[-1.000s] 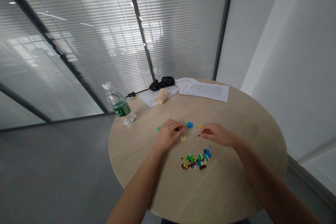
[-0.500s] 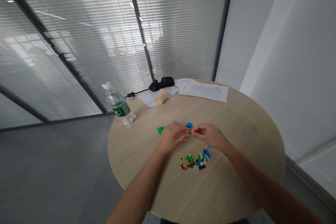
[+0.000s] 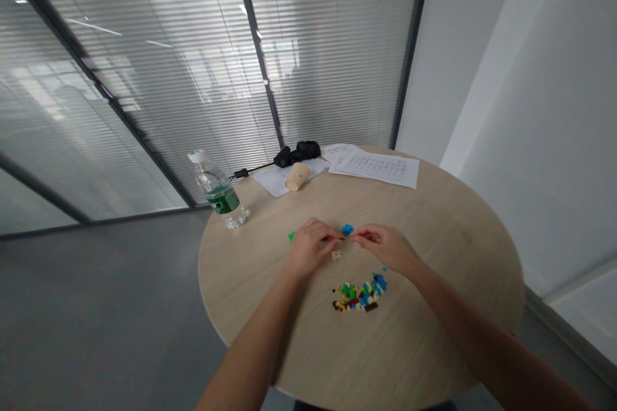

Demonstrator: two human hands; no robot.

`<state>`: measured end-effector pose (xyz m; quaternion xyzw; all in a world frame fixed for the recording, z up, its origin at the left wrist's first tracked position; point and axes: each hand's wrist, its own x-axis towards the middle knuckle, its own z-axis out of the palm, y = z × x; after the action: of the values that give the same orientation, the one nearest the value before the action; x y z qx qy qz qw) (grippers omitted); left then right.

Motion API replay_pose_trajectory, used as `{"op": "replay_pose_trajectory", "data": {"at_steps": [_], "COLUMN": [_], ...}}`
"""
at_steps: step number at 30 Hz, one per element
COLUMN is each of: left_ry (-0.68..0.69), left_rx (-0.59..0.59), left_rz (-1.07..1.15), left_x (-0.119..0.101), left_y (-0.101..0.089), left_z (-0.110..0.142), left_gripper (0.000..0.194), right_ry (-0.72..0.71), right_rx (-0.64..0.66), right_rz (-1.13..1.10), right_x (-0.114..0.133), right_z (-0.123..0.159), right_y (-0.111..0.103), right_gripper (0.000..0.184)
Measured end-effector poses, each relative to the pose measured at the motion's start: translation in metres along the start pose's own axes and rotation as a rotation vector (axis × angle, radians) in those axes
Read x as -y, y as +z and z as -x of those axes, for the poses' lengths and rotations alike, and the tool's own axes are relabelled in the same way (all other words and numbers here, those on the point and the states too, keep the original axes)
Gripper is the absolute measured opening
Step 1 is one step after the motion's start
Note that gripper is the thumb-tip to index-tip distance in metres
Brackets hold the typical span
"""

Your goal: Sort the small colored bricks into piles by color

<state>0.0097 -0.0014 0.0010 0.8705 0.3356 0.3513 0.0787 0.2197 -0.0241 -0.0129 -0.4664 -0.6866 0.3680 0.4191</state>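
1. we see a small dark piece (image 3: 342, 239) pinched in the left hand (image 3: 306, 248), over the bench (image 3: 434, 212).
2. the right hand (image 3: 388, 248) is just beside; we cannot tell its grip.
3. blue cluster (image 3: 347, 230), cream cluster (image 3: 336, 255) and green cluster (image 3: 291, 236) seem done; the mixed pile (image 3: 360, 295) seems left.

Forms a round, pale wooden surface (image 3: 457, 231). Bears a bottle (image 3: 223, 199) at ten o'clock and printed sheets (image 3: 385, 169) at twelve. Carries mixed bricks (image 3: 359, 297) near the middle, a blue cluster (image 3: 347, 230) towards twelve.
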Motion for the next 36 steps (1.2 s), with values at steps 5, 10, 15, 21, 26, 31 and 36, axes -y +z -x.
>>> {"op": "replay_pose_trajectory", "data": {"at_steps": [5,10,15,21,26,31,36], "left_ry": [-0.310,-0.534,-0.590,-0.588,-0.586,-0.598,-0.601], "left_rx": [-0.080,-0.103,-0.027,0.029,0.051,0.049,0.075], "left_rz": [-0.227,-0.330,-0.376,-0.403,-0.410,-0.418,-0.425], "left_x": [0.020,0.024,0.018,0.016,0.015,0.014,0.013], "left_y": [-0.006,-0.004,-0.003,-0.004,-0.004,-0.003,-0.004], "left_z": [0.003,0.004,0.002,0.002,0.002,0.002,0.002], "left_gripper": [0.011,0.013,0.015,0.016,0.016,0.017,0.019], "right_ry": [-0.004,-0.005,0.004,0.014,0.116,0.223,0.228], "right_rx": [-0.042,-0.036,-0.022,0.177,0.412,0.574,0.594], "right_rz": [0.077,0.123,0.182,0.302,0.295,0.266,0.295], "right_x": [-0.001,0.001,0.003,0.002,-0.006,-0.015,-0.019], "right_z": [0.000,0.001,0.001,0.002,0.005,0.007,0.006], "right_y": [-0.005,-0.003,-0.005,-0.025,-0.049,-0.062,-0.060], "right_gripper": [0.022,0.019,0.020,0.019,0.015,0.020,0.021]}}
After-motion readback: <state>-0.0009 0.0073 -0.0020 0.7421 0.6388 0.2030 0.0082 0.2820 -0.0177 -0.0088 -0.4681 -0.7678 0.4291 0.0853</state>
